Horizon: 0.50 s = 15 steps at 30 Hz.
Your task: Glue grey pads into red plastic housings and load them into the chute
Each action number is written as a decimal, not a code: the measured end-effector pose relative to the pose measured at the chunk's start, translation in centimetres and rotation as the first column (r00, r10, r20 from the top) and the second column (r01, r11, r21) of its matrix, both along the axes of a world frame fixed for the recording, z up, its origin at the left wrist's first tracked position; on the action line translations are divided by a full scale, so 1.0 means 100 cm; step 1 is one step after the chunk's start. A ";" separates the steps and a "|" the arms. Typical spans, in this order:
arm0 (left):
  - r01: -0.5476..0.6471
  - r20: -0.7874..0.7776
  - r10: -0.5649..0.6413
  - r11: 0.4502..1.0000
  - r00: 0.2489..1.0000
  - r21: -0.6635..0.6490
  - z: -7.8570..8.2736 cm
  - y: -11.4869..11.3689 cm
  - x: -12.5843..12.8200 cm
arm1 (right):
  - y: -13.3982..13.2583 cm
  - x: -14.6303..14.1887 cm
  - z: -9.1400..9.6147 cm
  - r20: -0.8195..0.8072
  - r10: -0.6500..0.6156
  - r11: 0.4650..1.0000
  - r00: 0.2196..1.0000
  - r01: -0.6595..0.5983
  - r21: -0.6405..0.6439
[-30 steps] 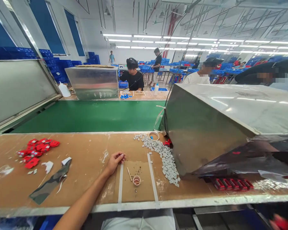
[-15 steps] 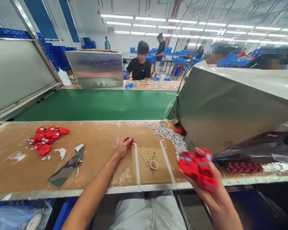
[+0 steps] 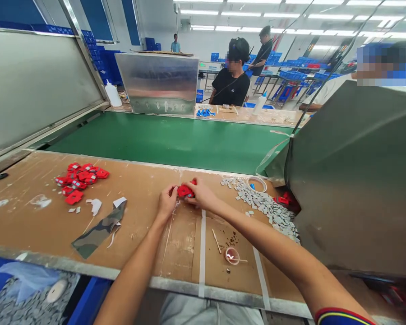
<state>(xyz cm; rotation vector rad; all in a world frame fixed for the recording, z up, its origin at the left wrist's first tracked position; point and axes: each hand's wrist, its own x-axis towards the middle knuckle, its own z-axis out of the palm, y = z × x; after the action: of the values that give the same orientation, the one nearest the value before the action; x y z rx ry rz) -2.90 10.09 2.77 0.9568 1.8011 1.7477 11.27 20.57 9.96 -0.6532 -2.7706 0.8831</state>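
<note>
Just above the tabletop, near the middle, my right hand has its fingers closed around red plastic parts. Its palm hides some of them, so how many it holds is unclear. My left hand is closed, fingertips pinched together at the left edge of these parts; what lies between the fingertips is hidden. A heap of similar red parts with small grey patches lies to the left. Below my hands is a small round cup with a thin stick in it, and a white stick lies beside it.
Many small grey pieces spread on the right beside a tape roll. A large metal box stands at the right. A camouflage strip lies left. Beyond the table's far edge runs a green belt; a person sits across it.
My right hand has carried the red parts from the right over to the table's middle, meeting my left hand. The view has turned to the right and down.
</note>
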 end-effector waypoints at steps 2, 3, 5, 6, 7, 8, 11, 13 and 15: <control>-0.015 -0.079 0.014 1.000 0.997 -0.010 0.003 -0.002 0.003 | -0.006 -0.003 -0.012 0.043 0.023 0.992 0.999 -0.028 0.121; -0.006 -0.121 0.004 1.000 0.993 -0.015 0.005 -0.003 0.006 | -0.007 -0.003 -0.016 0.042 0.038 0.987 0.998 -0.044 0.154; 0.039 -0.207 -0.045 0.999 0.977 -0.034 0.010 -0.005 0.012 | -0.006 0.002 -0.021 0.022 0.072 0.982 0.997 -0.075 0.176; 0.066 -0.252 -0.076 0.997 0.965 -0.046 0.012 -0.006 0.014 | -0.003 0.006 -0.023 0.008 0.091 0.982 0.996 -0.091 0.165; 0.093 -0.296 -0.106 0.994 0.949 -0.061 0.014 -0.006 0.016 | 0.000 0.012 -0.023 -0.008 0.109 0.984 0.994 -0.107 0.144; 0.113 -0.339 -0.132 0.991 0.932 -0.075 0.015 -0.007 0.017 | 0.004 0.019 -0.024 -0.028 0.123 0.986 0.992 -0.118 0.120; 0.124 -0.448 -0.160 0.986 0.879 -0.110 0.018 -0.008 0.016 | 0.015 0.046 -0.026 -0.093 0.107 0.991 0.990 -0.099 0.084; 0.103 -0.501 -0.154 0.986 0.852 -0.128 0.019 -0.010 0.014 | 0.019 0.066 -0.027 -0.127 0.066 0.994 0.990 -0.054 0.100; 0.073 -0.538 -0.135 0.988 0.832 -0.136 0.020 -0.014 0.017 | 0.020 0.084 -0.031 -0.124 0.038 0.993 0.992 -0.024 0.117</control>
<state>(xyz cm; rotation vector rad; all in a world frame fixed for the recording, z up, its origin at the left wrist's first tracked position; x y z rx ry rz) -1.17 8.69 4.74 1.5978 2.1028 1.3695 19.66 22.59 6.89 -0.5182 -2.7015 0.7356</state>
